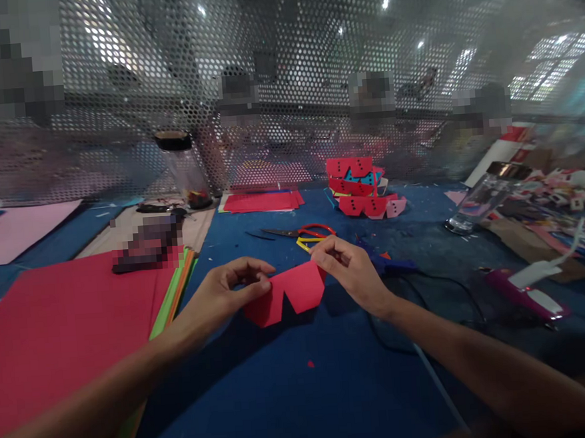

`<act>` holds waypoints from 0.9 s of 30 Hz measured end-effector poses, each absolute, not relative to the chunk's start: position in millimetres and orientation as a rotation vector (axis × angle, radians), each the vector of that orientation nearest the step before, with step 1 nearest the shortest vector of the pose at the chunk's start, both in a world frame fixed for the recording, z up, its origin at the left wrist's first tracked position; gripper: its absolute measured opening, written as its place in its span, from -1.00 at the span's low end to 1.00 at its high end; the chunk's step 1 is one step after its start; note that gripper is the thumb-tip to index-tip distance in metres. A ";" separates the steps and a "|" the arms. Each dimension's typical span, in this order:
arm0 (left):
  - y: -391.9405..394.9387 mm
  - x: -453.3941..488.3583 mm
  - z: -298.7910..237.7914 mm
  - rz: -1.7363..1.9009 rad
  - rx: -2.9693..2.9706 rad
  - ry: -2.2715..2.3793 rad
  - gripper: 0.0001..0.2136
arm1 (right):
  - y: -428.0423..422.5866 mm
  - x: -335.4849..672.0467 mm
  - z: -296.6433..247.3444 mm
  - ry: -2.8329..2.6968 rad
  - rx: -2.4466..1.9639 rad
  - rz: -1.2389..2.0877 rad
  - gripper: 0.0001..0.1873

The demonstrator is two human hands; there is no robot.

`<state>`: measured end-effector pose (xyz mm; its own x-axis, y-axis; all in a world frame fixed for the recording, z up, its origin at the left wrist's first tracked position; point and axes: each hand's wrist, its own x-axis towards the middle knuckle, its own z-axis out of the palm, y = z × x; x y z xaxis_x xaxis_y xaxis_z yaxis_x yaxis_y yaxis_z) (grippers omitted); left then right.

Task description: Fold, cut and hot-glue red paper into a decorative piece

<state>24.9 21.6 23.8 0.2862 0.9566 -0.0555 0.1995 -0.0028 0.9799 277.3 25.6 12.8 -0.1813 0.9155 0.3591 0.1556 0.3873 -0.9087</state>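
The left hand (231, 284) pinches the left end of the red paper (303, 287) between thumb and fingers, and the right hand (350, 269) has thumb and fingertips drawn together on its upper right corner, over the blue table (285, 406). A light, even grip at both ends would suit, since the narrow middle looks likeliest to crease
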 end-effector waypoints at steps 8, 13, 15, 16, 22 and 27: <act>24.3 19.0 17.6 0.848 1.429 1.106 -0.71 | 27.5 281.1 14.6 -1.695 -1.022 0.762 -0.77; 25.3 19.1 18.4 0.932 1.406 1.146 -0.71 | 35.3 293.8 30.7 -1.767 -1.041 0.440 -0.81; 26.0 18.6 18.1 0.961 1.408 1.156 -0.73 | 38.3 302.6 40.2 -1.787 -1.065 0.316 -0.83; 26.4 18.3 17.7 0.968 1.411 1.160 -0.74 | 39.1 308.2 44.8 -1.795 -1.084 0.262 -0.83; 27.6 16.0 16.1 0.960 1.432 1.218 -0.75 | 20.0 355.0 54.6 -1.986 -1.462 -0.086 -0.88; 26.5 15.4 19.9 0.896 1.481 1.261 -0.72 | -14.5 382.8 34.0 -2.147 -1.961 -0.072 -0.86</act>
<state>15.4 26.5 19.9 0.1962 0.9793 -0.0504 0.2752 -0.0057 0.9614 382.8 -14.5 34.0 -0.0763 0.9761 0.2036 0.9875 0.1022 -0.1198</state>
